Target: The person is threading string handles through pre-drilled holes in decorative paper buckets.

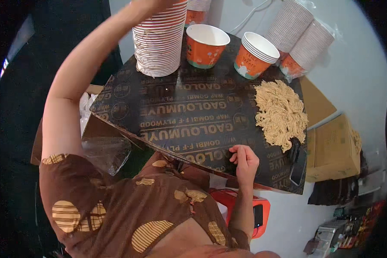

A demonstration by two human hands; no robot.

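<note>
My left arm reaches up to the top of a tall stack of nested paper tubs (159,47). My left hand (155,3) is over the stack's top, cut off by the picture's upper edge, so its fingers are hidden. Loops of thin string hang between the rims of that stack. Beside it stands a single orange paper tub (204,51) with a white inside. Farther right is a short nested stack of orange tubs (253,58). My right hand (245,161) rests at the table's near edge, fingers curled in, with nothing visible in them.
A pile of beige strings (281,112) lies on the right of the dark plywood table (189,103), with a black phone (296,167) below it. Wrapped tub stacks (307,47) lean at the back right. Cardboard boxes (333,150) and an orange stool (262,210) stand around the table.
</note>
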